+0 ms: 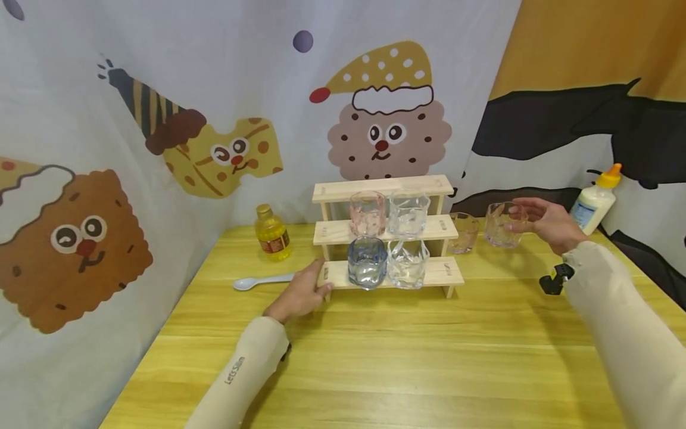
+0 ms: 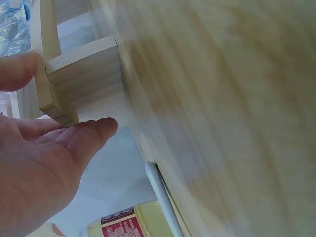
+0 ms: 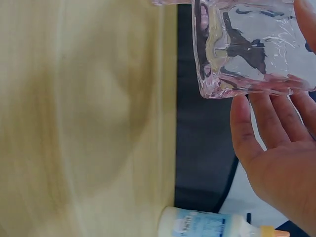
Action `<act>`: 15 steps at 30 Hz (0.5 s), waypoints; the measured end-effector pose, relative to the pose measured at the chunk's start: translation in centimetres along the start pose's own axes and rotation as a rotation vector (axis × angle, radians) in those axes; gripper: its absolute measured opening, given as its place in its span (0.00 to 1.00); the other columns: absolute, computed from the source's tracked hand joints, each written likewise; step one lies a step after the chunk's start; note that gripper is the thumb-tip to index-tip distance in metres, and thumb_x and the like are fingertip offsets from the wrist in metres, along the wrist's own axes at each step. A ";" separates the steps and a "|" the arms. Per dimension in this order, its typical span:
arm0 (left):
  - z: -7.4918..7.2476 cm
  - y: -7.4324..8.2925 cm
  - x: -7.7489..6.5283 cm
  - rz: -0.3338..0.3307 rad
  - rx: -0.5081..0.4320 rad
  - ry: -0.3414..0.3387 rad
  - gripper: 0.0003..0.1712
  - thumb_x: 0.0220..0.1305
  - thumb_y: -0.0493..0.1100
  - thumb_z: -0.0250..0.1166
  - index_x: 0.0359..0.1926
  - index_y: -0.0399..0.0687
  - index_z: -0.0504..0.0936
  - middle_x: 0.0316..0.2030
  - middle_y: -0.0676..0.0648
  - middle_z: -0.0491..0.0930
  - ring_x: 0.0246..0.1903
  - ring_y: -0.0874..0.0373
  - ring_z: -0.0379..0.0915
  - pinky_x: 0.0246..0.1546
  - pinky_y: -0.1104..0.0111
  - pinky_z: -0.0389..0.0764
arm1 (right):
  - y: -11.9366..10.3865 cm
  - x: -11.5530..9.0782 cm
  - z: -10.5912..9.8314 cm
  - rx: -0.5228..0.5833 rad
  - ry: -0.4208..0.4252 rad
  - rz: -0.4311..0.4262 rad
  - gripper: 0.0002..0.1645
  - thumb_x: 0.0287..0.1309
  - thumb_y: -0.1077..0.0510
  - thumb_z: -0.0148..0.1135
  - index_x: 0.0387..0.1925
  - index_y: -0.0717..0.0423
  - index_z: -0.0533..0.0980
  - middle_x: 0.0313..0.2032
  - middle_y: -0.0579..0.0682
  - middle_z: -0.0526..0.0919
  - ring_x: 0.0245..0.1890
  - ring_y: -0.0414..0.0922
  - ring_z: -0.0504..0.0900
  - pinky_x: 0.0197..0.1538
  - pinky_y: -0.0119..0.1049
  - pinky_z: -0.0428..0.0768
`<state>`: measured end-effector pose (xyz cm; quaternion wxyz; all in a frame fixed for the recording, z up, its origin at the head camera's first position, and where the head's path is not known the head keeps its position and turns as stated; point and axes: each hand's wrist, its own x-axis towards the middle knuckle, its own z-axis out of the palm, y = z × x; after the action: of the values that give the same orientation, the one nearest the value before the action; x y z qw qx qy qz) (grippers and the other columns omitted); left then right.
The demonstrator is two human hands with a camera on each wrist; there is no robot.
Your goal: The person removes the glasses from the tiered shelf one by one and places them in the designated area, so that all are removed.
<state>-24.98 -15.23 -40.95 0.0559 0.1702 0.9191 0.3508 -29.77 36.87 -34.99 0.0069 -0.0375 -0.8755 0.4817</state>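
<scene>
A three-tier wooden rack (image 1: pixel 384 186) stands on the table. My left hand (image 1: pixel 302 291) grips the left end of its lowest shelf (image 2: pixel 55 101), thumb on one side and fingers on the other. In my right hand (image 1: pixel 552 223) is a faintly pink, clear drinking glass (image 1: pixel 498 229), held between thumb and fingers to the right of the rack. The middle shelf carries a pink glass (image 1: pixel 367 214) and a clear glass (image 1: pixel 408 215). On the lowest shelf sit a blue glass (image 1: pixel 367 265) and another clear glass (image 1: pixel 407 267). A pale orange-pink glass (image 1: pixel 465 233) is by the rack's right end.
Left of the rack are a small bottle of yellow liquid (image 1: pixel 272 233) and a light-coloured spoon (image 1: pixel 259 281). A white glue bottle (image 1: pixel 596 202) with an orange tip stands at the back right. A cartoon-printed cloth (image 1: pixel 241 71) hangs behind the wooden table (image 1: pixel 375 357).
</scene>
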 end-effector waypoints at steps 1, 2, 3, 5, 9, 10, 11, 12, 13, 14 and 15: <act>0.0 0.0 0.0 0.000 0.001 -0.001 0.39 0.73 0.44 0.59 0.78 0.38 0.53 0.74 0.33 0.62 0.73 0.38 0.60 0.76 0.46 0.61 | 0.2 0.1 0.1 -0.002 0.000 0.002 0.59 0.56 0.47 0.74 0.79 0.55 0.51 0.50 0.31 0.75 0.72 0.63 0.57 0.73 0.67 0.60; 0.0 0.0 0.0 0.001 0.003 -0.001 0.39 0.73 0.43 0.59 0.78 0.38 0.53 0.74 0.33 0.62 0.73 0.38 0.60 0.76 0.46 0.61 | 0.4 0.1 0.2 -0.003 -0.006 0.000 0.58 0.56 0.48 0.74 0.79 0.56 0.51 0.52 0.35 0.76 0.72 0.64 0.57 0.73 0.68 0.60; 0.1 0.0 0.0 0.002 0.001 -0.002 0.39 0.73 0.43 0.59 0.78 0.38 0.53 0.74 0.33 0.62 0.73 0.37 0.60 0.76 0.46 0.61 | 0.6 0.2 0.4 -0.003 -0.010 -0.003 0.58 0.56 0.48 0.74 0.79 0.56 0.51 0.53 0.36 0.76 0.72 0.64 0.58 0.72 0.69 0.60; 0.0 0.0 0.0 0.001 -0.004 -0.005 0.40 0.73 0.43 0.59 0.78 0.38 0.52 0.74 0.32 0.62 0.73 0.37 0.59 0.76 0.46 0.60 | 1.0 0.3 0.5 -0.006 -0.026 -0.010 0.58 0.56 0.49 0.74 0.78 0.58 0.51 0.53 0.37 0.75 0.71 0.65 0.58 0.71 0.71 0.60; 0.0 0.1 -0.1 0.002 -0.014 -0.007 0.40 0.73 0.44 0.59 0.78 0.37 0.52 0.74 0.33 0.61 0.74 0.38 0.59 0.76 0.46 0.60 | 1.9 0.5 0.7 -0.023 -0.066 -0.027 0.59 0.57 0.48 0.73 0.79 0.59 0.49 0.49 0.30 0.73 0.67 0.56 0.65 0.69 0.64 0.66; 0.0 0.1 -0.2 0.004 -0.016 -0.007 0.40 0.73 0.44 0.59 0.78 0.37 0.52 0.74 0.32 0.61 0.74 0.37 0.59 0.76 0.46 0.60 | 2.1 0.5 0.7 -0.034 -0.072 -0.029 0.58 0.58 0.47 0.73 0.79 0.59 0.49 0.49 0.29 0.73 0.64 0.51 0.68 0.67 0.58 0.71; 0.0 0.1 -0.2 0.002 -0.019 -0.008 0.40 0.73 0.44 0.59 0.78 0.37 0.52 0.74 0.33 0.61 0.74 0.38 0.59 0.76 0.46 0.60 | 2.3 0.6 0.8 -0.045 -0.075 -0.032 0.58 0.58 0.47 0.72 0.79 0.60 0.49 0.50 0.30 0.72 0.60 0.45 0.71 0.65 0.50 0.74; 0.0 0.1 -0.2 0.002 -0.018 -0.010 0.40 0.73 0.44 0.59 0.78 0.37 0.52 0.74 0.33 0.61 0.74 0.38 0.59 0.76 0.46 0.60 | 2.5 0.6 0.9 -0.051 -0.076 -0.036 0.58 0.58 0.47 0.72 0.79 0.60 0.49 0.51 0.30 0.72 0.56 0.39 0.72 0.62 0.42 0.77; 0.0 0.0 -0.2 0.004 -0.019 -0.011 0.40 0.73 0.43 0.59 0.78 0.37 0.52 0.74 0.33 0.61 0.74 0.38 0.58 0.76 0.46 0.60 | 2.7 0.7 0.9 -0.058 -0.080 -0.038 0.59 0.58 0.47 0.72 0.79 0.61 0.48 0.52 0.32 0.71 0.53 0.33 0.72 0.58 0.34 0.78; 0.0 0.0 -0.2 0.004 -0.019 -0.014 0.40 0.73 0.43 0.59 0.78 0.37 0.52 0.74 0.33 0.60 0.74 0.38 0.58 0.76 0.46 0.59 | 2.8 0.7 1.0 -0.064 -0.080 -0.040 0.59 0.59 0.47 0.72 0.78 0.61 0.48 0.53 0.33 0.71 0.50 0.28 0.71 0.54 0.26 0.77; 0.0 0.0 -0.2 0.005 -0.018 -0.015 0.40 0.73 0.43 0.59 0.78 0.37 0.52 0.75 0.33 0.60 0.74 0.38 0.58 0.76 0.46 0.59 | 3.0 0.8 1.1 -0.069 -0.079 -0.043 0.59 0.59 0.47 0.72 0.78 0.62 0.48 0.54 0.35 0.71 0.48 0.25 0.70 0.49 0.21 0.76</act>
<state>-24.83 -15.28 -40.93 0.0633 0.1746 0.9152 0.3577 -30.46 37.61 -38.08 -0.0188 0.0001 -0.8918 0.4519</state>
